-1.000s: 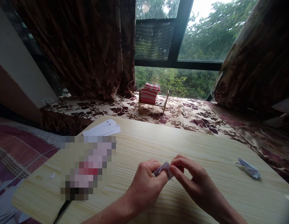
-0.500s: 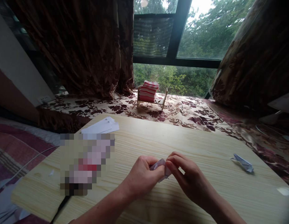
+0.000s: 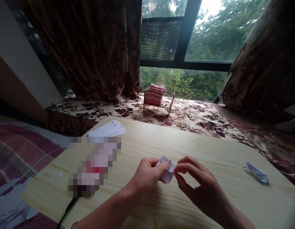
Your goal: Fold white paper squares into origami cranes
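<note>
Between my hands, above the wooden table, is a small piece of folded white paper (image 3: pixel 168 176) with visible creases. My left hand (image 3: pixel 147 175) grips it from the left, thumb pressed on top and fingers mostly hidden beneath. At its right corner, the thumb and index finger of my right hand (image 3: pixel 197 178) are pinched together. Another folded paper piece (image 3: pixel 256 172), long and narrow, lies on the table to the right.
White paper strips (image 3: pixel 106 128) lie at the table's far left. In front of them is a blurred-out object (image 3: pixel 96 165) with a black cord. Paper scraps (image 3: pixel 12 203) lie beyond the left edge. Striped cloths (image 3: pixel 155 94) are stacked on a small rack (image 3: pixel 170 105) by the window.
My right hand has shifted slightly right relative to the left, and more of the folded paper's face shows between them. The whole view has swung a little to the left.
</note>
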A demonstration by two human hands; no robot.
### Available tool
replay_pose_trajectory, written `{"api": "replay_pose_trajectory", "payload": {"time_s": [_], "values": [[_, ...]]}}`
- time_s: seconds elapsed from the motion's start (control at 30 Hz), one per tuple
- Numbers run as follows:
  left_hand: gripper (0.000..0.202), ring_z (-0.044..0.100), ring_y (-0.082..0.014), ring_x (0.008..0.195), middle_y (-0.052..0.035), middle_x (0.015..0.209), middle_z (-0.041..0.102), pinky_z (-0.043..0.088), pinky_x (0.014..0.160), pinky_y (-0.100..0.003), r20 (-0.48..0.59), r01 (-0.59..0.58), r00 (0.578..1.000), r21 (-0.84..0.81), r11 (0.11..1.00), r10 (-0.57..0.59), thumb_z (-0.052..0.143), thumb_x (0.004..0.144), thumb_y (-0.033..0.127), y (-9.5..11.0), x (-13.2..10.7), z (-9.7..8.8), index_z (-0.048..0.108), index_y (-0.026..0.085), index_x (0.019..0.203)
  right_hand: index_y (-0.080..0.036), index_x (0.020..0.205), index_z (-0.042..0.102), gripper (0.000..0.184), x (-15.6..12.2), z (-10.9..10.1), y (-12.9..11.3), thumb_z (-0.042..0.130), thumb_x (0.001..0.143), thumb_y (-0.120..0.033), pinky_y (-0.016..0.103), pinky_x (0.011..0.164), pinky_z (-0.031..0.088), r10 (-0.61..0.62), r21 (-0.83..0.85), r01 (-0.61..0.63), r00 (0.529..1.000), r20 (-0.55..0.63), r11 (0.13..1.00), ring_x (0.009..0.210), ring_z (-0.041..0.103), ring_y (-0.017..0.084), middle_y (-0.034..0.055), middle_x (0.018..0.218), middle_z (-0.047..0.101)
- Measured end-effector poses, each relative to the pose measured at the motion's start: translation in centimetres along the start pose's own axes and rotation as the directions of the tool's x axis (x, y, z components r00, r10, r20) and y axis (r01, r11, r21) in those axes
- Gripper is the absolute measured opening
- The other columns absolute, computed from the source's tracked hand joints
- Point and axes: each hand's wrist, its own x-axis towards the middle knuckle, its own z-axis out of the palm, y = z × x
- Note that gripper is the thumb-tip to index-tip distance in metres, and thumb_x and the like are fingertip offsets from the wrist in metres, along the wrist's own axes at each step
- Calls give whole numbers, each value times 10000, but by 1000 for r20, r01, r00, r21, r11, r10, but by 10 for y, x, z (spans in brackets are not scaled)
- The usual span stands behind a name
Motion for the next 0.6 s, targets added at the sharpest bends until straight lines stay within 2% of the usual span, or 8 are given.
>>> {"api": "replay_pose_trajectory", "payload": {"time_s": [0.17,0.33,0.5,0.6], "values": [[270,440,-105,550,-4,548,520,379,561,-233,14,15,1000,-31,999,-15,647,651,363,-1,0,0,640,99,593,-208,886,578,145,1,-1,0,561,802,-90,275,603,486,-1,18,1,1000,3,1000,697,572,151,30,788,583],[219,460,-109,560,-23,572,551,385,572,-234,38,37,999,-31,999,-36,622,650,298,-1,1,1,660,91,590,-198,807,568,100,-2,0,2,519,852,-124,273,586,465,81,38,-82,996,24,996,676,544,145,28,752,558],[220,383,-94,538,17,524,450,321,548,-225,45,-7,999,71,997,4,598,678,280,-4,1,1,593,115,532,-190,871,587,88,-3,-2,4,505,882,-216,288,614,477,211,56,-209,977,-27,976,705,548,160,43,782,576],[258,348,-94,545,22,533,400,280,530,-231,112,-81,992,172,982,63,560,732,293,-7,-1,2,556,124,536,-189,831,608,130,-1,-2,3,506,886,-248,277,597,468,271,132,-272,962,24,953,686,546,153,36,762,581]]}}
